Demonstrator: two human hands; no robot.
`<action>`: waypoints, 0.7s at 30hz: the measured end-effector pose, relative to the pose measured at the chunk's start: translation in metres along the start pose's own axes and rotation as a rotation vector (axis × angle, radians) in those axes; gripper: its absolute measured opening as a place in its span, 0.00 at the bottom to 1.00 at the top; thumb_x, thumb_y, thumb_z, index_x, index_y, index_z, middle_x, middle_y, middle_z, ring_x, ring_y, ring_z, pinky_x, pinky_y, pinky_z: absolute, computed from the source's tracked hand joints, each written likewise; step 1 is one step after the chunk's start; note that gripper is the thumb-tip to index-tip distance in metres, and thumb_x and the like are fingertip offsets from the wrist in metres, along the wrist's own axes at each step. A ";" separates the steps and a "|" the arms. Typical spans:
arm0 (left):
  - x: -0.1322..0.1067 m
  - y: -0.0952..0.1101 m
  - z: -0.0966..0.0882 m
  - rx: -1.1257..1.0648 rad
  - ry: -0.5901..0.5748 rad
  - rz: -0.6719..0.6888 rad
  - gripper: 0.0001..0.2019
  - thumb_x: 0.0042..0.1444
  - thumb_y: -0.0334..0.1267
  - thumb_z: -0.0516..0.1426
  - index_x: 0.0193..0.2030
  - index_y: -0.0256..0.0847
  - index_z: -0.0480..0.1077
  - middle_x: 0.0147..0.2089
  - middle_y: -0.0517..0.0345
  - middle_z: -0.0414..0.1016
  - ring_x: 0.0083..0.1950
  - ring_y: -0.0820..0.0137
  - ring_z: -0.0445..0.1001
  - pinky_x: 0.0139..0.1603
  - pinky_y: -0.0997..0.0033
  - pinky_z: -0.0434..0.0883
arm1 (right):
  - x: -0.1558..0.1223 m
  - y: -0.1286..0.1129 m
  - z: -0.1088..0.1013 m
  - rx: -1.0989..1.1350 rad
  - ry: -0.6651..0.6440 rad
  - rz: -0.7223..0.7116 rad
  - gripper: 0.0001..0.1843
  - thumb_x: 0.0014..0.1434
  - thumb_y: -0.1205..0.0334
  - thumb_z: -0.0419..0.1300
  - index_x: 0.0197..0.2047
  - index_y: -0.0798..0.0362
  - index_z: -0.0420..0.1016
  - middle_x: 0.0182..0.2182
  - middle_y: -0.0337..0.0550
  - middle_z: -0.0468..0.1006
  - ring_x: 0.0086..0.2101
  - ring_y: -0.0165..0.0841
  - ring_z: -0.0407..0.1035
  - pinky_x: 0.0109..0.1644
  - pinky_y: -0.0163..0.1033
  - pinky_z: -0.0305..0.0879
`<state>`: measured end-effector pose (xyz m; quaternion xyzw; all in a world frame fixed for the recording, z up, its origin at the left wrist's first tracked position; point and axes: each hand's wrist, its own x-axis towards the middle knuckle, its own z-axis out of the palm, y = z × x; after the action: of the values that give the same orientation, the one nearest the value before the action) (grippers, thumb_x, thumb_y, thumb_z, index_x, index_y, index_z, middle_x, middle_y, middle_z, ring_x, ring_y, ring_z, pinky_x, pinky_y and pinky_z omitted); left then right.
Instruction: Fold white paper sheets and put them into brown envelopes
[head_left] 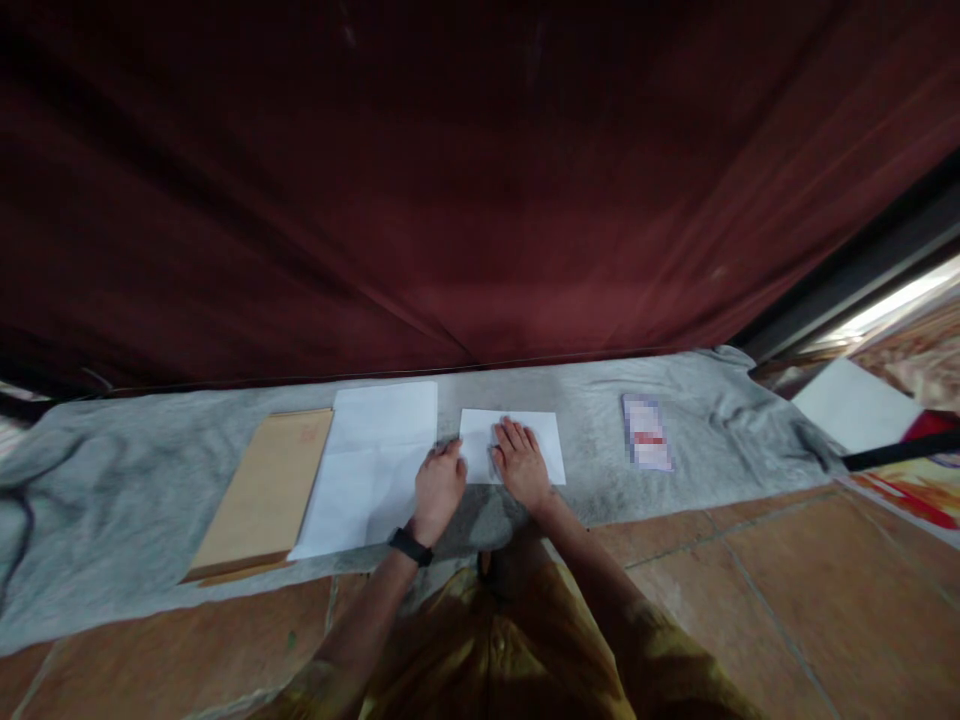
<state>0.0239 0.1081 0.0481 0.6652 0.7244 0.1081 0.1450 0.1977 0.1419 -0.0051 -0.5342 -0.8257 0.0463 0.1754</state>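
A small white sheet of paper (550,445), apparently folded, lies flat on a grey cloth (592,500). My right hand (521,470) presses on its middle, palm down with the fingers stretched out. At the sheet's left edge is my left hand (441,488), its fingers curled in and closed on the border; the exact grip is partly hidden. A black band circles the left wrist. Just left of that hand lie larger white sheets (375,450) with a crease across them. Beside these rests a stack of brown envelopes (262,490).
A blurred-out printed packet (647,435) lies on the cloth to the right. Behind the cloth hangs a dark red curtain (465,200). Brown floor tiles (787,590) run along the front. At far right are a white panel (855,405) and a colourful printed sheet (919,490).
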 end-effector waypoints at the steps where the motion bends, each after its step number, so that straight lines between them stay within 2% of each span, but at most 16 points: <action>1: -0.001 0.004 0.003 -0.016 0.064 0.058 0.21 0.67 0.32 0.48 0.64 0.37 0.67 0.56 0.43 0.76 0.58 0.59 0.74 0.62 0.59 0.68 | 0.000 0.000 0.000 -0.001 -0.002 0.002 0.27 0.73 0.57 0.46 0.70 0.58 0.61 0.70 0.54 0.60 0.69 0.45 0.53 0.71 0.54 0.48; 3: 0.000 0.014 0.012 -0.091 0.151 0.191 0.21 0.69 0.33 0.45 0.65 0.34 0.65 0.63 0.42 0.71 0.64 0.61 0.68 0.67 0.60 0.64 | 0.000 0.001 -0.001 -0.003 -0.013 0.000 0.27 0.73 0.58 0.46 0.70 0.58 0.61 0.70 0.54 0.59 0.69 0.44 0.53 0.71 0.54 0.48; 6: 0.006 0.032 0.034 -0.190 0.155 0.340 0.24 0.71 0.38 0.42 0.70 0.33 0.58 0.70 0.43 0.63 0.72 0.63 0.59 0.71 0.60 0.61 | -0.002 0.004 -0.001 -0.019 -0.047 -0.037 0.29 0.70 0.62 0.47 0.72 0.60 0.58 0.71 0.55 0.56 0.69 0.44 0.51 0.72 0.53 0.46; 9: 0.015 0.043 0.054 -0.147 0.133 0.363 0.26 0.72 0.43 0.42 0.72 0.32 0.55 0.73 0.41 0.60 0.75 0.59 0.55 0.73 0.51 0.58 | -0.004 0.008 0.001 -0.055 -0.066 -0.067 0.34 0.66 0.65 0.50 0.74 0.61 0.52 0.72 0.57 0.54 0.70 0.44 0.49 0.73 0.53 0.44; 11: 0.021 0.044 0.062 -0.102 0.127 0.368 0.27 0.72 0.44 0.42 0.73 0.34 0.53 0.73 0.42 0.58 0.75 0.59 0.54 0.74 0.50 0.55 | -0.005 0.009 0.003 -0.076 -0.069 -0.056 0.35 0.66 0.65 0.50 0.74 0.62 0.51 0.72 0.57 0.54 0.70 0.44 0.49 0.73 0.53 0.43; 16: 0.023 0.040 0.062 -0.033 0.108 0.377 0.29 0.71 0.47 0.43 0.75 0.39 0.48 0.75 0.47 0.56 0.77 0.61 0.50 0.75 0.50 0.52 | -0.006 0.009 0.004 -0.108 -0.103 -0.037 0.35 0.67 0.63 0.50 0.75 0.61 0.49 0.72 0.57 0.53 0.70 0.47 0.46 0.73 0.56 0.41; 21: 0.021 0.040 0.061 -0.003 0.107 0.355 0.30 0.71 0.48 0.42 0.75 0.36 0.49 0.76 0.48 0.54 0.77 0.61 0.48 0.76 0.52 0.51 | -0.006 0.010 -0.005 -0.095 -0.105 -0.027 0.34 0.68 0.63 0.48 0.74 0.59 0.50 0.73 0.54 0.52 0.70 0.48 0.47 0.72 0.58 0.41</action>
<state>0.0816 0.1301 0.0036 0.7758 0.6021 0.1681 0.0858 0.2102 0.1400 -0.0047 -0.5276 -0.8421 0.0324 0.1069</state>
